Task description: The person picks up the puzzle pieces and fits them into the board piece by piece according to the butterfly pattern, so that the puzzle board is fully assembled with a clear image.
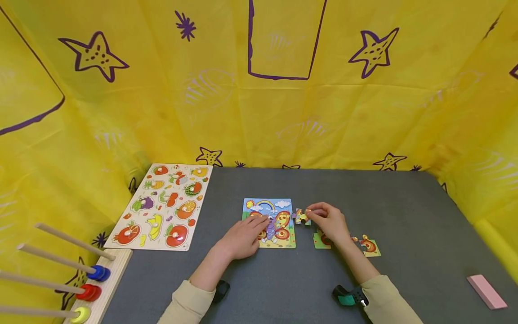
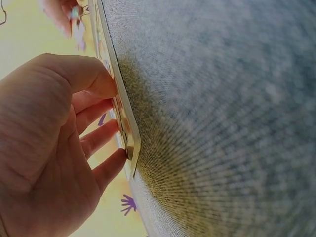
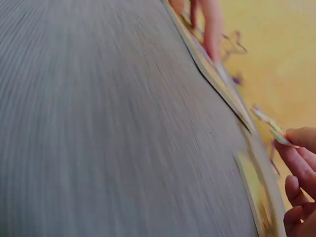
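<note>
A square butterfly picture puzzle [image 1: 286, 244] lies flat on the dark table. My left hand [image 1: 242, 237] rests on its left part, and in the left wrist view the fingertips [image 2: 120, 157] touch the face close to the edge. Just past the puzzle's right side, my right hand [image 1: 332, 223] pinches a small jigsaw piece [image 1: 301, 218] between thumb and fingers. The right wrist view shows this jigsaw piece [image 3: 269, 123] held up at a tilt. Under the right hand and wrist lie loose pieces: a green-edged one [image 1: 320, 241], partly hidden, and one with an orange swirl [image 1: 371, 248].
A wooden fruit peg board [image 1: 129, 211] lies at the back left. Nearer on the left stands a wooden stacking base [image 1: 117, 265] with long pegs and coloured rings. A pink block [image 1: 487, 291] sits at the right. Yellow patterned cloth [image 1: 275, 117] encloses the table.
</note>
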A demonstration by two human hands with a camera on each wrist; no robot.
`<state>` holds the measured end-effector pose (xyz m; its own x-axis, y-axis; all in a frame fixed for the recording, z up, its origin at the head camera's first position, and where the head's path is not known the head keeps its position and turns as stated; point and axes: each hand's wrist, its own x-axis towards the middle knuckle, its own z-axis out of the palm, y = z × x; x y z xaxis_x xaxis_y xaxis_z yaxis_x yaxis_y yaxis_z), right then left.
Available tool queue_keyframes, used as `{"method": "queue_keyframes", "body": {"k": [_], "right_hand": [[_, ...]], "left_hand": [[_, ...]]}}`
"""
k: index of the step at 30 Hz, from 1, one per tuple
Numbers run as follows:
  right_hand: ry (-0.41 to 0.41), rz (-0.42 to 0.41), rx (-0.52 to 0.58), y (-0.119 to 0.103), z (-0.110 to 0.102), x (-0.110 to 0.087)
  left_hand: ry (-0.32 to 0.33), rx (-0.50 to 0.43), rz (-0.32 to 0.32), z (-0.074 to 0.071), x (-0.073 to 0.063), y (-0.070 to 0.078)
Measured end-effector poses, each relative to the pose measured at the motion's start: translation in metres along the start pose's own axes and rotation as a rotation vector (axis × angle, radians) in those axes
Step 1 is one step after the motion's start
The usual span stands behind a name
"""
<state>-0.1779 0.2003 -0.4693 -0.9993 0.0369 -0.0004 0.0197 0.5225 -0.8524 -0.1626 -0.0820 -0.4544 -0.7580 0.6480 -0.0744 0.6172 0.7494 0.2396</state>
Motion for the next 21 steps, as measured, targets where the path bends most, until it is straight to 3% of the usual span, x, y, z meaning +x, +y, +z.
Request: {"method": "queue_keyframes", "body": {"k": [7, 21], "right_hand": [[-0.041, -0.043, 0.005, -0.017, 0.036, 0.006], [-0.002, -0.214, -0.163, -0.020, 0.054, 0.010]], "left_hand": [[0.019, 0.011, 0.016, 0.002, 0.000, -0.002], [0.003, 0.008, 0.012, -0.001, -0.001, 0.000]]}}
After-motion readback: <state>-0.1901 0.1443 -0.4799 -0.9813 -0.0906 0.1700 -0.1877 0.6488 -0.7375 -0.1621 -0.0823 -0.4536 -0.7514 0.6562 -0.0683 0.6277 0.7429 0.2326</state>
